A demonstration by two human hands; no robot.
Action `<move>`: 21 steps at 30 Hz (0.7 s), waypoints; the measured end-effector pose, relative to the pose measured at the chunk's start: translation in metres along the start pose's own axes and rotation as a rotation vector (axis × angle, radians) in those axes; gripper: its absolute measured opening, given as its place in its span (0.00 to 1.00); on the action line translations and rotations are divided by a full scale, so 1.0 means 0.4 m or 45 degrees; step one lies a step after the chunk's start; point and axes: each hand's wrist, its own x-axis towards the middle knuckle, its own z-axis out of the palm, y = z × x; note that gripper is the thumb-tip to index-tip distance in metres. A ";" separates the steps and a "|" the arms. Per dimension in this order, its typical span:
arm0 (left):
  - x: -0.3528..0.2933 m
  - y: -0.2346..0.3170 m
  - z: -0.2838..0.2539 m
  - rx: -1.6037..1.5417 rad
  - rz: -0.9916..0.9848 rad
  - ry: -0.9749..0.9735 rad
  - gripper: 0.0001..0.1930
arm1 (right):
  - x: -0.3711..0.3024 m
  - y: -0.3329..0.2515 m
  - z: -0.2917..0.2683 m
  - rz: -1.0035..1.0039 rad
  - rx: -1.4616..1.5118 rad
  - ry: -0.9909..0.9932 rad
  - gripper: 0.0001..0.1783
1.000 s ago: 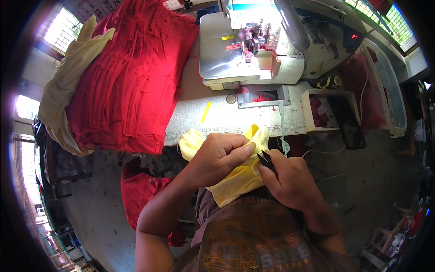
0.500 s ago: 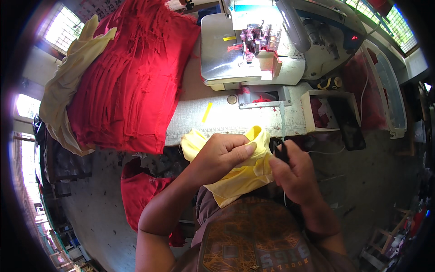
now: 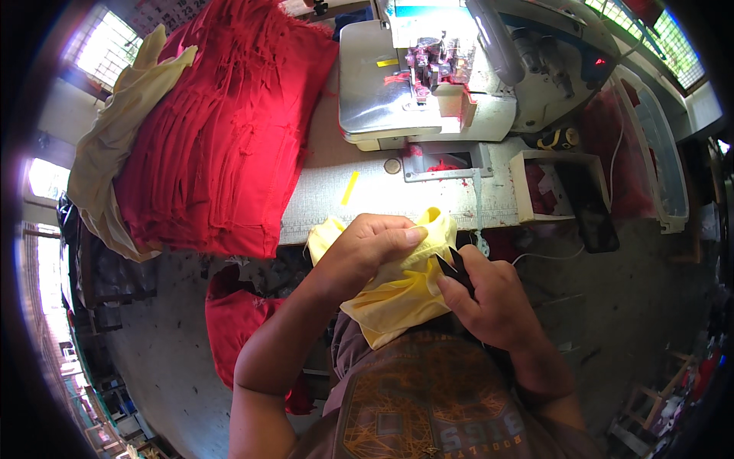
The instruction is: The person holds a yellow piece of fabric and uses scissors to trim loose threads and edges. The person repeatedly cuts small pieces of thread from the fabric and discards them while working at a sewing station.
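Observation:
My left hand [image 3: 380, 246] is closed on a yellow piece of fabric [image 3: 394, 306], thumb on top, just off the table's front edge. The cloth hangs in folds down to my lap. In my right hand [image 3: 497, 302] is a pair of black thread snips [image 3: 457, 269], their pointed blades parted and aimed at the fabric's right side. The blade tips are close to the cloth; whether they touch it I cannot tell. A pale cord [image 3: 479, 210] hangs over the table edge just behind the right hand.
A sewing machine [image 3: 390, 84] stands on the table [image 3: 317, 199]. Left of it lies a tall stack of red fabric [image 3: 222, 153] with a pale yellow cloth [image 3: 107, 168] beside it. At right are a small open box [image 3: 524, 183] and a phone [image 3: 587, 206]. Red cloth [image 3: 233, 329] hangs below the table.
My right hand has turned and brought the snips left and up to the yellow fabric; their blades now show clearly. The left hand keeps its hold, almost unmoved.

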 end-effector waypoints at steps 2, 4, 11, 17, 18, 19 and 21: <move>-0.001 0.003 0.009 0.007 0.002 0.015 0.13 | 0.000 0.003 0.003 -0.009 -0.009 0.015 0.12; 0.001 -0.002 0.002 0.043 0.004 -0.003 0.14 | 0.001 0.004 0.003 0.001 -0.039 0.006 0.12; 0.001 0.002 0.004 0.080 0.025 -0.009 0.14 | 0.002 0.002 0.002 0.002 -0.057 0.005 0.12; -0.001 0.007 0.008 0.096 0.001 -0.034 0.14 | 0.003 -0.005 0.006 0.040 0.064 0.072 0.11; 0.001 0.005 0.002 0.144 0.013 -0.026 0.14 | 0.000 -0.007 0.005 0.075 0.133 0.098 0.11; 0.004 -0.001 -0.005 0.193 0.026 -0.019 0.14 | -0.003 -0.009 0.002 0.110 0.202 0.125 0.11; 0.002 -0.004 -0.009 0.223 0.029 0.003 0.14 | -0.004 -0.010 -0.008 0.145 0.290 0.118 0.11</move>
